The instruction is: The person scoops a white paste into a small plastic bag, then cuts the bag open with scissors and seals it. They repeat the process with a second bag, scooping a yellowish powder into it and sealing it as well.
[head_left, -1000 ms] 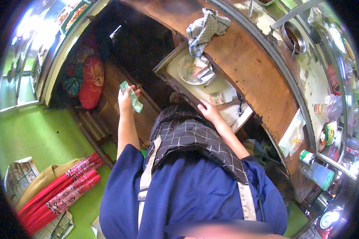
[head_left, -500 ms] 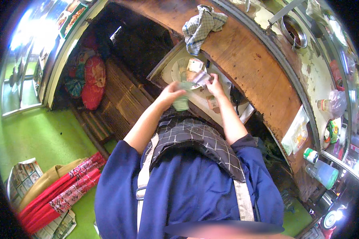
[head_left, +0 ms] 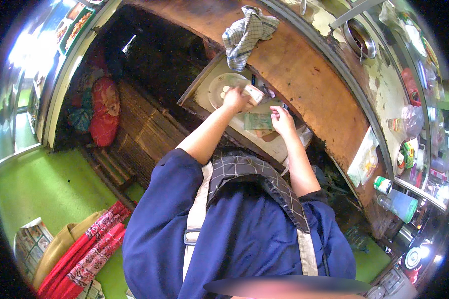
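Here, banknotes (head_left: 257, 121) in a drawer (head_left: 198, 95) by a wooden counter (head_left: 304, 74), green floor (head_left: 40, 172).

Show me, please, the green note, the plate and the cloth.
Green note (head_left: 257, 121): head view, on its middle.
Plate (head_left: 214, 90): head view, on its bare left part.
Cloth (head_left: 248, 36): head view, on its middle folds.

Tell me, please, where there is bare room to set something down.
The wooden counter looks bare left of the checked cloth, and between it and the plastic packet. The open drawer is crowded: plate, banknotes, left hand, right hand.
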{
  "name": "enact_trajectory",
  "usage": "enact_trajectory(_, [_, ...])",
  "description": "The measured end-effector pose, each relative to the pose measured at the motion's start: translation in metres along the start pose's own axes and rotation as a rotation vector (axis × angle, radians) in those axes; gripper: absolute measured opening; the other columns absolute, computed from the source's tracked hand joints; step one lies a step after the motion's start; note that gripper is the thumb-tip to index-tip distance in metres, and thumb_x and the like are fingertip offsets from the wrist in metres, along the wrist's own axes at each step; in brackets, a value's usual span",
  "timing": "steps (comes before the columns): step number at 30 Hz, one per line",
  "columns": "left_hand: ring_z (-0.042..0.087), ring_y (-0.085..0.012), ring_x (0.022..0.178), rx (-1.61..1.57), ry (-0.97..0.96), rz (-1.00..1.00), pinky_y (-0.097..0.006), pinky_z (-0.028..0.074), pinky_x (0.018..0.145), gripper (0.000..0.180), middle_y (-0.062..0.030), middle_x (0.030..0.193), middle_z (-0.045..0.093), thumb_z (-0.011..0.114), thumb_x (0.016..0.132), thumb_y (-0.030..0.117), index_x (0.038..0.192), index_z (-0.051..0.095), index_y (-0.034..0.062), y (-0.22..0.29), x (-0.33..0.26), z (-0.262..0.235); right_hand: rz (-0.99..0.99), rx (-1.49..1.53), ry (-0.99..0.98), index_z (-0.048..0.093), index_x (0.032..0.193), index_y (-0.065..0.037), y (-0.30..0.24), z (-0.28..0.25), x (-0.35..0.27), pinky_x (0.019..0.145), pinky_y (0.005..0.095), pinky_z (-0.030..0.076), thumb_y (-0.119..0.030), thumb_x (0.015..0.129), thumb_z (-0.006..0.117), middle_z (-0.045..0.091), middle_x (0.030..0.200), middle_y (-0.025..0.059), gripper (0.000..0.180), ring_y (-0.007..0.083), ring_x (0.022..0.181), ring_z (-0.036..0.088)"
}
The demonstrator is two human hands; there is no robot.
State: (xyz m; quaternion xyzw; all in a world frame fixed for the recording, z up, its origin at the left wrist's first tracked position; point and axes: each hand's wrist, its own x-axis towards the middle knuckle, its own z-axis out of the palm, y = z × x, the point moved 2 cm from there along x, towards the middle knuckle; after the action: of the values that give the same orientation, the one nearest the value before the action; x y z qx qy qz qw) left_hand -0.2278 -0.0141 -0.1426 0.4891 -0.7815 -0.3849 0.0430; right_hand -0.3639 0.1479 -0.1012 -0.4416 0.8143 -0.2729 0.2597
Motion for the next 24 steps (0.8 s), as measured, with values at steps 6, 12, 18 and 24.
enact_trajectory(6, [0.061,-0.0247,0.082,-0.43,-0.083,0.123,-0.032,0.046,0.073,0.037,-0.0166,0.086,0.063,0.065,0.075,0.032,0.094,0.062,-0.0005,0.017,-0.042,-0.002,0.008,0.032,0.051,0.052,0.103,-0.009,-0.018,0.017,0.019,0.078,0.0358,0.047,-0.017,0.08,0.059,0.059,0.099,0.0126,0.025,0.0247,0.089,0.059])
enact_trajectory(12, [0.061,-0.0193,0.075,-0.506,-0.093,0.067,-0.03,0.047,0.071,0.032,-0.0123,0.077,0.064,0.059,0.082,0.028,0.094,0.062,-0.0019,0.013,-0.054,-0.013,-0.026,-0.065,0.205,0.047,0.11,-0.007,-0.016,0.021,0.022,0.076,0.0327,0.048,-0.017,0.084,0.058,0.06,0.094,0.0092,0.029,0.0204,0.086,0.06])
enact_trajectory(18, [0.059,-0.0135,0.07,-0.385,-0.059,0.008,-0.026,0.046,0.066,0.027,-0.0114,0.076,0.064,0.056,0.084,0.024,0.093,0.062,-0.0009,-0.01,-0.06,-0.037,0.121,0.589,-0.318,0.053,0.1,-0.005,-0.011,0.024,0.015,0.062,0.0231,0.046,-0.007,0.086,0.053,0.058,0.089,0.0016,0.014,0.0089,0.073,0.054])
enact_trajectory(24, [0.052,-0.0105,0.062,-0.787,0.32,-0.068,-0.024,0.043,0.057,0.02,-0.0052,0.07,0.059,0.052,0.088,0.016,0.081,0.056,-0.0025,-0.056,-0.074,-0.101,-0.124,-0.18,-0.126,0.059,0.095,-0.01,-0.026,-0.01,0.014,0.081,0.0361,0.046,-0.001,0.078,0.049,0.059,0.097,0.0151,0.022,0.0308,0.092,0.057])
